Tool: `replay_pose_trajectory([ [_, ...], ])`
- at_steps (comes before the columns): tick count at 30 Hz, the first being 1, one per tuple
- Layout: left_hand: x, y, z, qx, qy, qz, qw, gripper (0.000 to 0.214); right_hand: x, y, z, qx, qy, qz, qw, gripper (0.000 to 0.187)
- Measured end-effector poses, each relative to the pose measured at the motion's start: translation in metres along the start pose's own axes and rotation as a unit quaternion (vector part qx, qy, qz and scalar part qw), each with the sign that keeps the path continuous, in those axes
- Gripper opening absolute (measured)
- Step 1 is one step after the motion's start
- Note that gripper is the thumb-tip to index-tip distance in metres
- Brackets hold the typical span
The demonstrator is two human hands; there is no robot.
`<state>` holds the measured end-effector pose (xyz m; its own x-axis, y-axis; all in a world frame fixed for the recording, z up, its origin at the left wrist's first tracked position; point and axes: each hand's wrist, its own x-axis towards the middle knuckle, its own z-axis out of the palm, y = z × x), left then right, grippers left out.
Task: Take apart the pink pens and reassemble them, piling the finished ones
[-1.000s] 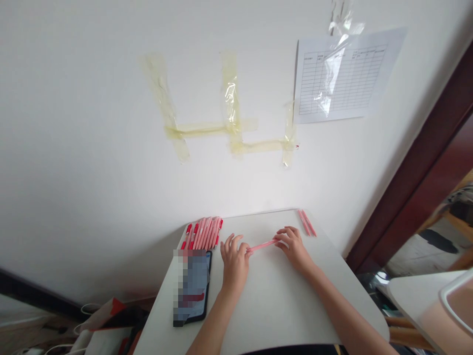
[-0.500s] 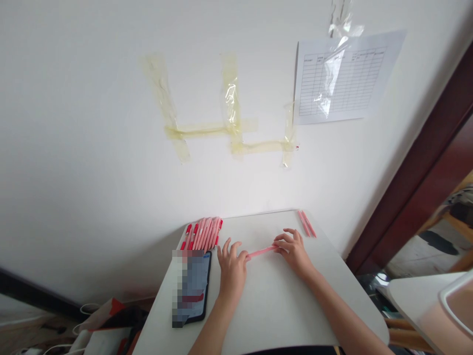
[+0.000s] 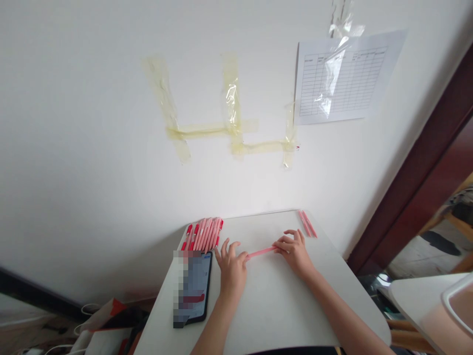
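A pink pen [image 3: 260, 253] stretches between my two hands, low over the white table, its right end slightly farther from me. My left hand [image 3: 233, 268] pinches the left end between thumb and forefinger, with the other fingers raised. At the opposite end, my right hand [image 3: 294, 251] closes its fingertips on the pen. The tips of the pen are hidden by my fingers. Left of my left hand lies a row of several pink and red pens [image 3: 203, 234]. Two more pink pens [image 3: 307, 224] rest at the far right corner, beyond my right hand.
A phone [image 3: 195, 291], partly blurred out, lies on the table [image 3: 281, 315] left of my left forearm. The white wall [image 3: 258, 187] rises behind the table, with yellowed tape and a printed sheet [image 3: 340, 84] on it. Another white surface [image 3: 421, 301] stands at right.
Almost nothing differs. Both hands keep hold of the pen in nearly the same place, and the view has shifted very slightly.
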<state>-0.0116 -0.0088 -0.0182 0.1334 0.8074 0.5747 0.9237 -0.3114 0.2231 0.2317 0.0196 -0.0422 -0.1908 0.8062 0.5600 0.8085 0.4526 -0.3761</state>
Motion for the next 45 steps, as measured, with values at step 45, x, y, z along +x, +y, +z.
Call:
replay_pose_trajectory([
  [45,0.0002,-0.004,0.0067,-0.045,0.031,-0.032,0.998,0.015,0.0013,-0.0025,0.0022,-0.009,-0.028,-0.011,0.999,0.022],
])
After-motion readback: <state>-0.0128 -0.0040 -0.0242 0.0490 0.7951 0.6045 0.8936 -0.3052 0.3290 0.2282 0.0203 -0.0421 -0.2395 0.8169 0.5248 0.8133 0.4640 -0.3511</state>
